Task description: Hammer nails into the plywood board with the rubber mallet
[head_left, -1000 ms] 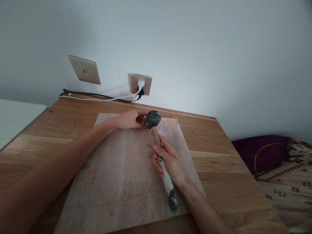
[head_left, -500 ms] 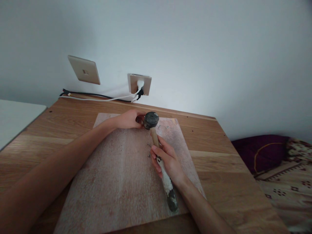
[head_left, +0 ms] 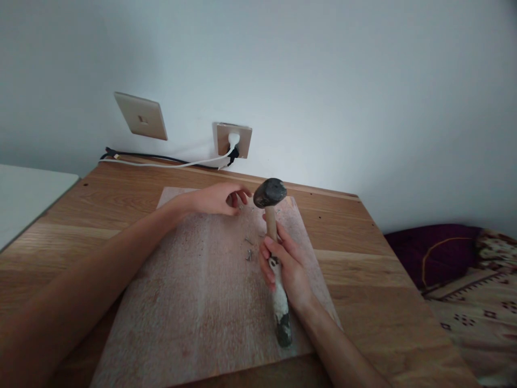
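Note:
My right hand [head_left: 288, 264] is wrapped round the wooden handle of a mallet [head_left: 279, 302]. Its black head points up and away from me, above the far part of a worn, reddish-white wooden board [head_left: 194, 302]. At the board's far edge my left hand [head_left: 216, 198] has its curved fingers and thumb apart, with nothing seen gripped between them. A small nail or screw head [head_left: 241, 207] shows beside the left thumb. Several small metal nails [head_left: 249, 254] lie on the board left of the mallet, and more lie partly hidden behind its head.
The board rests on a wooden tabletop [head_left: 347, 275] against a white wall. Black and white cables [head_left: 169, 164] run along the back edge to a wall socket [head_left: 222, 140]. A white surface [head_left: 32, 199] stands at left, patterned fabric [head_left: 476, 307] at right.
My right hand has moved the mallet right, its head away from my left hand. The left fingers have spread, and more of the nails on the board now show.

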`<action>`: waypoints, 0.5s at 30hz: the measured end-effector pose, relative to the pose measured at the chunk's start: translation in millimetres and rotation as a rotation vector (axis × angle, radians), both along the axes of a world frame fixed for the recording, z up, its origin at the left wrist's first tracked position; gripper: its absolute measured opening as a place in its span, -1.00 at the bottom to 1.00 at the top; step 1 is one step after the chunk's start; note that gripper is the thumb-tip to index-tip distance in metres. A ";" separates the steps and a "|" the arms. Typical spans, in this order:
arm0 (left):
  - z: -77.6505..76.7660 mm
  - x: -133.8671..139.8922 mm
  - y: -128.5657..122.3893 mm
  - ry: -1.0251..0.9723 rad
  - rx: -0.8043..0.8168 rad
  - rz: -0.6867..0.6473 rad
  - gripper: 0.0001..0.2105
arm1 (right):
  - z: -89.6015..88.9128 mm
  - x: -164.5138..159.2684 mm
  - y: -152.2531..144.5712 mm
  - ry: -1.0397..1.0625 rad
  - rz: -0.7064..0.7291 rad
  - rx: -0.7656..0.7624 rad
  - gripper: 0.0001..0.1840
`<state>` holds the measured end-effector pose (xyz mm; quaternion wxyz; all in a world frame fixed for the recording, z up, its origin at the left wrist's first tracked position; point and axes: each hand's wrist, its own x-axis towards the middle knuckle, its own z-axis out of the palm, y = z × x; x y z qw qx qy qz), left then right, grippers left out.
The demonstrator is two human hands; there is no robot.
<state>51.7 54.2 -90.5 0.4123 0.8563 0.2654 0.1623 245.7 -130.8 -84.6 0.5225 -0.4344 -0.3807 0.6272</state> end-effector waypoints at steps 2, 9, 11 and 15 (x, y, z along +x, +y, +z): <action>10.7 0.8 -4.8 0.033 0.080 0.049 -0.65 | 1.9 2.0 -0.9 0.008 -0.064 0.016 -0.58; 39.0 30.7 -56.3 0.220 0.389 -0.218 -0.89 | 8.7 3.7 -0.3 0.002 -0.228 0.074 -0.61; 36.4 36.6 -66.7 0.301 0.435 -0.230 -0.94 | 8.9 4.0 0.0 -0.006 -0.229 0.065 -0.65; 29.1 35.0 -66.2 0.310 0.404 -0.198 -0.93 | 6.8 5.8 0.1 0.017 -0.203 0.042 -0.66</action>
